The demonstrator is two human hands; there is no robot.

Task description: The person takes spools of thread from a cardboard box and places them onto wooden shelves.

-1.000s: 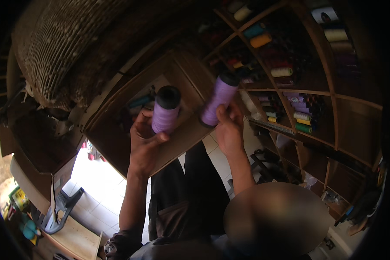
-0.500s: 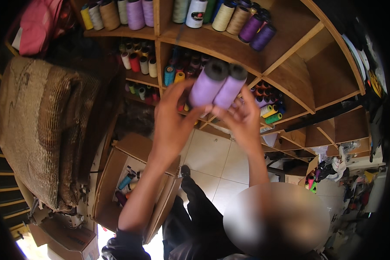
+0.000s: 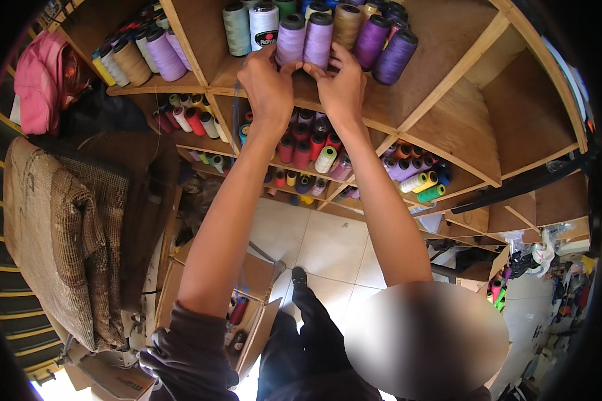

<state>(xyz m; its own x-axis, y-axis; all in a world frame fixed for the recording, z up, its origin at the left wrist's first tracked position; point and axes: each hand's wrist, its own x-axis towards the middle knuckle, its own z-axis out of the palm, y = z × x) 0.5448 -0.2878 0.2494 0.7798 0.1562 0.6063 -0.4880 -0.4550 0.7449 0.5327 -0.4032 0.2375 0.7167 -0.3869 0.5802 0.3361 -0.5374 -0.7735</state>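
Note:
Two lilac thread cones stand side by side at the front of the upper shelf. My left hand is closed round the left lilac thread cone, fingers along its outer side and thumb near its foot. The right lilac thread cone is gripped by my right hand, its fingers along the cone's right side. My two thumbs almost meet below the cones. A white thread cone stands left of my left hand; a brown cone and purple cones stand to the right.
Lower compartments hold many smaller spools. An open cardboard box with a few spools stands below my left arm. Folded brown corduroy-like cloth hangs at the left, beneath a pink bag. Wooden dividers separate the compartments.
Both hands have moved up and forward with the two lilac cones, from in front of the shelves onto the upper shelf. The cones were tilted and now stand upright among the others.

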